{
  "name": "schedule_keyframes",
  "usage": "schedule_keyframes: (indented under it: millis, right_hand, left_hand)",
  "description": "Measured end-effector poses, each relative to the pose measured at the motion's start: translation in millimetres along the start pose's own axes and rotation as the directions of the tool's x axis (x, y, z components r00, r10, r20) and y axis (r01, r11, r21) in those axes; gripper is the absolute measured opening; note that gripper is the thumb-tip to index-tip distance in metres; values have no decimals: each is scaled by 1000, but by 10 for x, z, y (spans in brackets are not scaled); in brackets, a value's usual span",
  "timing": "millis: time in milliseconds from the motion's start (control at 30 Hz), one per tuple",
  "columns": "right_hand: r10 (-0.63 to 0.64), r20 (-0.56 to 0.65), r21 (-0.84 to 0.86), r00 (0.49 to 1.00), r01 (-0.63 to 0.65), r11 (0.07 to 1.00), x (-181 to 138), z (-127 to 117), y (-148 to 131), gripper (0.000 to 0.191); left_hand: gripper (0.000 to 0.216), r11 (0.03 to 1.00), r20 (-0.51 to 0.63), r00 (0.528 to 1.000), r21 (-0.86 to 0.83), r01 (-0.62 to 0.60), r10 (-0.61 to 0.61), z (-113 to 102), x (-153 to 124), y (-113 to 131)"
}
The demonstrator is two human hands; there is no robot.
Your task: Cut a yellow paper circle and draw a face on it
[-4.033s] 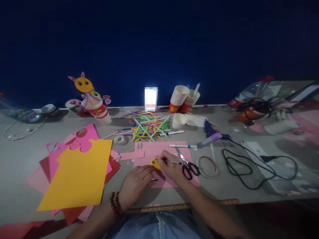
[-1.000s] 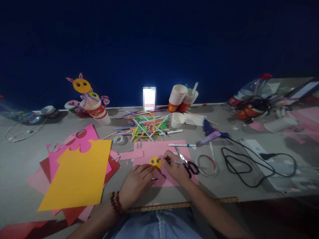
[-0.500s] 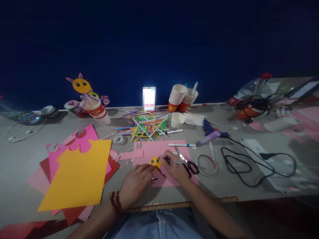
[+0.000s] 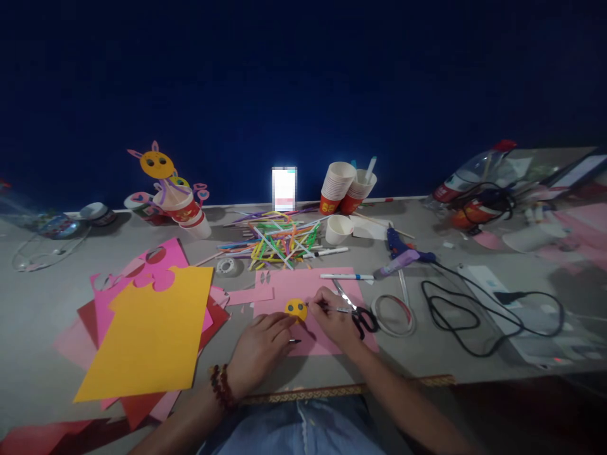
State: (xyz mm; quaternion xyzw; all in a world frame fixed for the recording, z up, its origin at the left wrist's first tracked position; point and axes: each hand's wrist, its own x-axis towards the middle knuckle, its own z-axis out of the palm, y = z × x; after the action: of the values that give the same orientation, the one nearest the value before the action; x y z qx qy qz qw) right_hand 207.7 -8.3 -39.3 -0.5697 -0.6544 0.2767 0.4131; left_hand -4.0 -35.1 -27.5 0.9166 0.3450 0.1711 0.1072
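Observation:
A small yellow paper face with two dark round eyes lies on a pink sheet of paper. The fingers of my left hand hold its lower left edge. From beneath that hand pokes a dark pointed tip, perhaps of a pen; the rest is hidden. My right hand is closed around a marker, its tip close to the face's right edge. Beside the right hand lie black-handled scissors, and a white-and-blue marker rests above them.
Coloured paper sheets are piled at left. Pipe cleaners lie behind the pink sheet, with stacked paper cups beyond. A glue gun, a tape roll and a black cable occupy the right. A decorated cup stands back left.
The marker in my right hand has tilted slightly, and its tip remains near the yellow face's right edge. My left hand stays in place.

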Motion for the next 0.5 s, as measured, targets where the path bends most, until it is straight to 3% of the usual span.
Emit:
schedule_keyframes:
  millis: [500]
  right_hand:
    - [-14,21,-18,1000,14,1000,23,-1,-34,21]
  left_hand:
    - [12,1000,12,1000,4,4,-4,-29,6,13]
